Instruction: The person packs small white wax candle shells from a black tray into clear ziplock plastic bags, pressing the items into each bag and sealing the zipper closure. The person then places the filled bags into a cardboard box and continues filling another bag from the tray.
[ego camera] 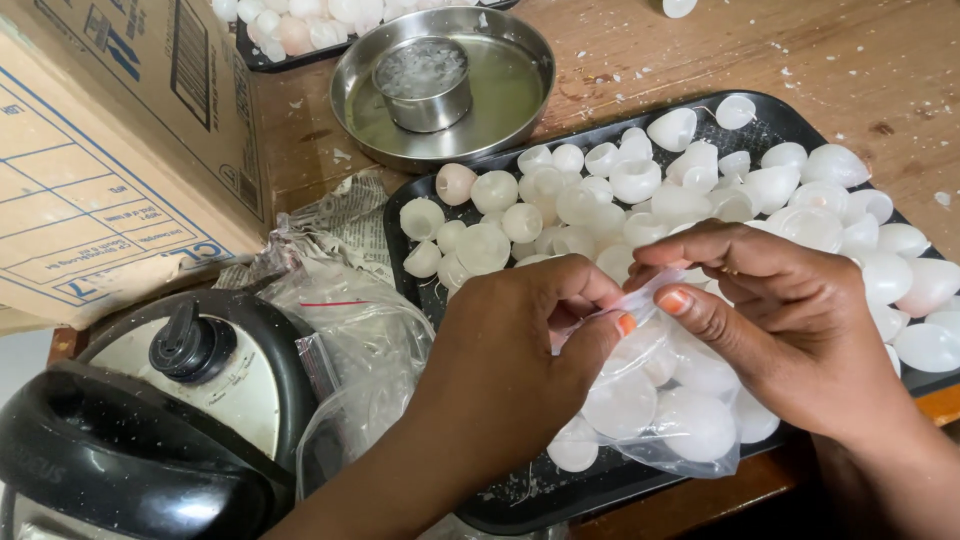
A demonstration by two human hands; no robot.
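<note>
Clear plastic bag of white eggshell halves sits lower centre over black tray. Left hand & right hand both pinch its mouth. Keep grip w/ fingertips only, bag resting on tray, else shells crack.

Cardboard box, rice cooker, steel pan, newspaper

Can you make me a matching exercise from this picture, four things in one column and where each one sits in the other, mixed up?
Things:
1. small metal cup
2. clear plastic bag
3. cardboard box
4. black tray

Places:
A. top left, beside the cooker
B. under the pile of white shells
C. inside the round steel pan
D. pinched between the left hand and the right hand

Pairs: 1-C, 2-D, 3-A, 4-B
</note>
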